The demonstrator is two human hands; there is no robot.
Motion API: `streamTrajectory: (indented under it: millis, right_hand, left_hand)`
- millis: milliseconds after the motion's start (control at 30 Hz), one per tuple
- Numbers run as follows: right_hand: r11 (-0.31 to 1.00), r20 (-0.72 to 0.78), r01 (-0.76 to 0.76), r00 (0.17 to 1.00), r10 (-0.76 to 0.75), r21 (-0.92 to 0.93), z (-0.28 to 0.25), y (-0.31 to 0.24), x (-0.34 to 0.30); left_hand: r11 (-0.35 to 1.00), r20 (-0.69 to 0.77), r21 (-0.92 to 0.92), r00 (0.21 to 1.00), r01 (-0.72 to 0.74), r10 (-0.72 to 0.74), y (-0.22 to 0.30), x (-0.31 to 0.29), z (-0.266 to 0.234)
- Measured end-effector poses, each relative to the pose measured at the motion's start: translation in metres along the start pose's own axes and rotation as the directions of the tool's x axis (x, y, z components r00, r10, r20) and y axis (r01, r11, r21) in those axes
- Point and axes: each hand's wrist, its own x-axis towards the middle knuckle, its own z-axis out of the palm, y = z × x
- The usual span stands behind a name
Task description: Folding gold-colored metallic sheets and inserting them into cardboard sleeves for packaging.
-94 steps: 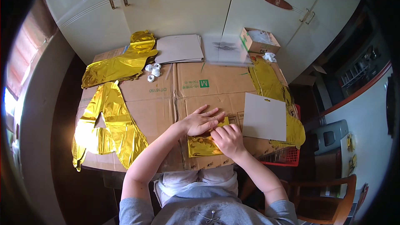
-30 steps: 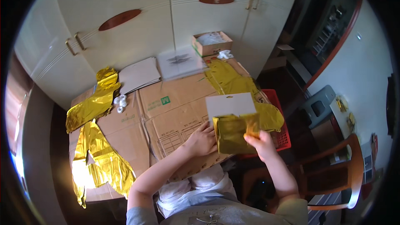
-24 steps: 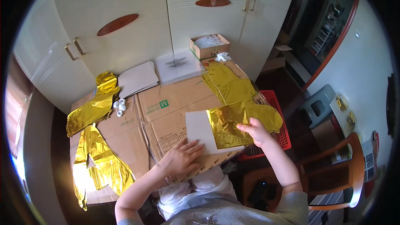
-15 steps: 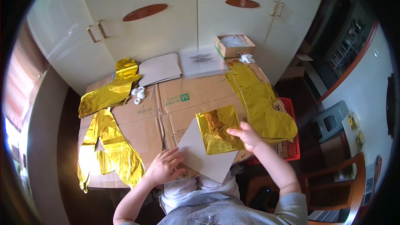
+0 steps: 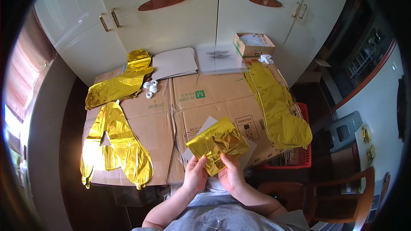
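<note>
A folded gold foil balloon (image 5: 218,139) is held in front of me, its shiny creased face turned up. My left hand (image 5: 195,175) pinches its near left edge, thumb on top. My right hand (image 5: 231,174) pinches the near right edge the same way. Under the foil lies a grey cardboard sheet (image 5: 248,153), its corners sticking out on both sides. The fingers beneath are hidden, so I cannot tell whether they also grip the cardboard.
Flat gold foil balloons lie at the front left (image 5: 113,132), back left (image 5: 120,81) and right (image 5: 278,107) of the cardboard-covered table (image 5: 150,124). Behind are grey sheets (image 5: 173,62), a clear plastic stack (image 5: 218,64), white rolls (image 5: 150,87) and an open box (image 5: 253,44). A red basket (image 5: 305,154) stands right.
My left hand has left the cardboard sheet and taken hold of the foil. The foil has turned and come nearer, now between both hands. The view has shifted slightly.
</note>
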Motion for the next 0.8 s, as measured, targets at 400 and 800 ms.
streamTrajectory:
  millis: [400, 800]
  right_hand:
    - [0.542, 0.495, 0.129, 0.618, 0.611, -0.83, -0.05, -0.069, -0.061]
    - [-0.62, 0.755, 0.688, 0.616, 0.224, -0.377, -0.025, -0.063, 0.037]
  left_hand:
    - [0.717, -0.003, 0.587, 0.886, 0.377, -0.464, 0.076, 0.04, -0.012]
    - [0.468, -0.062, 0.804, 0.835, 0.366, -0.546, 0.075, 0.089, -0.003]
